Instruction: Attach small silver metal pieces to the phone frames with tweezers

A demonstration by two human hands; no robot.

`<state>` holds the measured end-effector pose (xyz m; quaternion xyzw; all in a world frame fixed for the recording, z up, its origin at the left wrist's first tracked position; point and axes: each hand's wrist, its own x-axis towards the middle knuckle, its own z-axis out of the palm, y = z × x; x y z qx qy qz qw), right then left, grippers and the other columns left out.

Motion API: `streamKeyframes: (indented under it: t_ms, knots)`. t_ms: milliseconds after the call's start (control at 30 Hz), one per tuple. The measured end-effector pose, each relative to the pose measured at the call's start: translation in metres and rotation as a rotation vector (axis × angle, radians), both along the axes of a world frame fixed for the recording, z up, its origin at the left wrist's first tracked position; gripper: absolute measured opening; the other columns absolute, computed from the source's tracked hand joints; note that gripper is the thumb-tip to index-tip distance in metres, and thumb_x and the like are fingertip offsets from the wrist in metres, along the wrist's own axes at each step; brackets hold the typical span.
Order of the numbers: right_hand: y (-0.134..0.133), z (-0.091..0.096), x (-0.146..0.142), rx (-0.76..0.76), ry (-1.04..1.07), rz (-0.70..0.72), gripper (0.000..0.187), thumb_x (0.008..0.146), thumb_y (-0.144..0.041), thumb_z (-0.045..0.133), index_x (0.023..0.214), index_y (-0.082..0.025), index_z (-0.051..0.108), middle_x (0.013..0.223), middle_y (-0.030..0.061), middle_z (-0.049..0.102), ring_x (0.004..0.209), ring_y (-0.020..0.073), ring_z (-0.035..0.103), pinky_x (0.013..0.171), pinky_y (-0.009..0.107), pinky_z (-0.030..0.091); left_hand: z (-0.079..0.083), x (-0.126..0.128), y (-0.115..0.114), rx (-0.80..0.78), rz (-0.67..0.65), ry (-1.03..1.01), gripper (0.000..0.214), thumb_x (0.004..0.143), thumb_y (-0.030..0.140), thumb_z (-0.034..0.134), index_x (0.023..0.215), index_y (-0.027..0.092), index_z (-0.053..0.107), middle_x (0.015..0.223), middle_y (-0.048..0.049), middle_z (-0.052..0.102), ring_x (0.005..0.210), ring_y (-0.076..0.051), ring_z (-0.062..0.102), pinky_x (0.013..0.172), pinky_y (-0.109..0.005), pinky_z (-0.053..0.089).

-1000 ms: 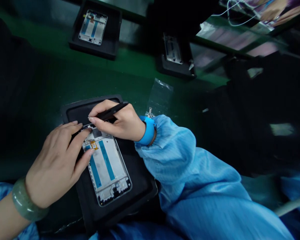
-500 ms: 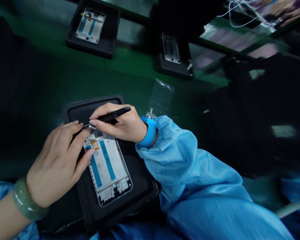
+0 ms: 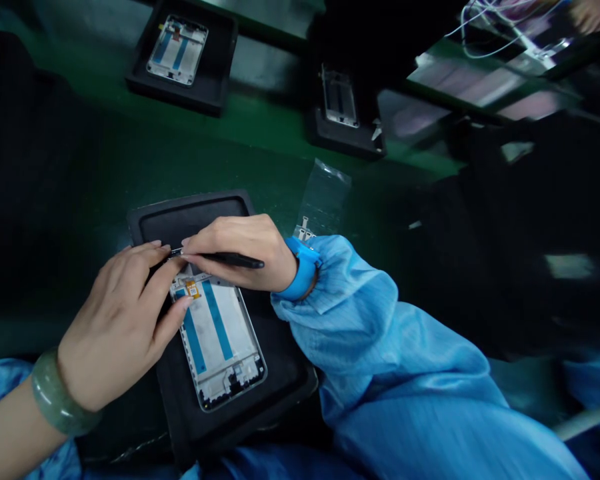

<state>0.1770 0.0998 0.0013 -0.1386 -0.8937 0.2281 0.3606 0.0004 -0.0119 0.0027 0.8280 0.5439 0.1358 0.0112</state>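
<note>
Our left hand point(image 3: 115, 327), fingers spread, presses the phone display frame point(image 3: 219, 343) in its black foam tray point(image 3: 190, 220); our right hand point(image 3: 237, 253) pinches black tweezers point(image 3: 233, 261) at the frame's top edge, tips perhaps hidden. Steady, slow pressure suits this.

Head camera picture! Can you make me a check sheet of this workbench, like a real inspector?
surface: green bench top, with dark shadow at the edges
job's things: silver-edged phone frame lying in a black tray; black tweezers
clutter: clear plastic bag, small metal parts beside it
hands: right hand grips the tweezers; left hand lies over the frame's top end
cables: thin white wires, upper right
surroundings: two more black trays holding frames; blue sleeve
</note>
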Motion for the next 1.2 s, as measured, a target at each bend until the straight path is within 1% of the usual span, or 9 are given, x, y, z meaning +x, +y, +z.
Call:
streamKeyframes:
  t_ms: [167,300,367,500,600,900,1067,1200]
  knots:
    - [0.0016,-0.003,-0.0011,-0.073,0.092,-0.011,0.011,0.088,-0.022,0.057,0.087,-0.013,0.063,0.082,0.0016,0.071,0.076,0.009,0.067,0.07,0.018,0.053,0.0005,0.0004,0.0002,-0.007,0.006,-0.005,0.043,0.089,0.035,0.044,0.124,0.009,0.047,0.117,-0.0179,0.049,0.113,-0.033,0.047,0.095,-0.051,0.043]
    - [0.0057,-0.0042,-0.0024,-0.17,0.153,-0.04,0.01,0.086,-0.022,0.059,0.087,-0.012,0.063,0.086,0.0033,0.069,0.08,0.0102,0.066,0.075,0.02,0.054,0.001,0.0009,-0.0001,-0.005,0.005,-0.008,0.042,0.089,0.034,0.044,0.123,0.009,0.048,0.117,-0.0178,0.05,0.113,-0.032,0.047,0.095,-0.051,0.043]
    - [0.007,-0.0044,-0.0029,-0.195,0.158,-0.029,0.01,0.085,-0.022,0.06,0.088,-0.012,0.063,0.087,0.0034,0.068,0.082,0.0106,0.066,0.076,0.021,0.054,0.001,0.0007,0.0,-0.002,0.003,-0.004,0.042,0.089,0.033,0.045,0.123,0.009,0.048,0.117,-0.0178,0.049,0.114,-0.032,0.047,0.095,-0.05,0.043]
    - [0.0062,-0.0053,-0.0031,-0.196,0.13,0.035,0.01,0.086,-0.021,0.06,0.087,-0.011,0.062,0.086,0.0045,0.068,0.081,0.0105,0.066,0.076,0.02,0.054,0.0008,0.0003,0.0005,-0.003,0.001,0.003,0.042,0.089,0.034,0.045,0.123,0.01,0.048,0.116,-0.0173,0.049,0.113,-0.032,0.047,0.095,-0.05,0.043]
    - [0.0046,-0.0065,-0.0027,-0.182,0.085,0.055,0.012,0.088,-0.023,0.057,0.088,-0.011,0.061,0.087,0.0048,0.068,0.082,0.0105,0.066,0.078,0.02,0.053,0.001,0.0003,0.0005,-0.003,0.003,0.006,0.042,0.089,0.034,0.044,0.123,0.01,0.048,0.116,-0.0173,0.049,0.113,-0.032,0.047,0.095,-0.05,0.043]
    - [0.0027,-0.0064,-0.0057,-0.151,0.037,0.037,0.012,0.09,-0.022,0.054,0.089,-0.012,0.06,0.086,0.0031,0.067,0.082,0.01,0.065,0.077,0.021,0.053,0.0001,0.0016,-0.0003,-0.008,0.011,0.001,0.042,0.088,0.034,0.045,0.122,0.009,0.048,0.115,-0.0177,0.048,0.113,-0.033,0.047,0.096,-0.051,0.042]
    - [0.0052,-0.0056,-0.0075,-0.139,0.02,0.063,0.011,0.09,-0.02,0.054,0.092,-0.01,0.06,0.089,0.0041,0.067,0.087,0.0109,0.064,0.08,0.022,0.052,-0.0005,0.0006,0.0004,-0.014,0.002,-0.011,0.042,0.088,0.034,0.046,0.121,0.01,0.048,0.114,-0.0169,0.049,0.112,-0.032,0.047,0.096,-0.051,0.042]
    - [0.0086,-0.0057,-0.005,-0.182,0.068,0.009,0.014,0.088,-0.025,0.057,0.089,-0.011,0.06,0.087,0.0032,0.067,0.081,0.0099,0.064,0.076,0.02,0.052,-0.0016,-0.0014,0.0006,-0.024,0.001,-0.035,0.043,0.087,0.033,0.047,0.124,0.011,0.046,0.118,-0.0167,0.049,0.115,-0.031,0.046,0.098,-0.049,0.041]
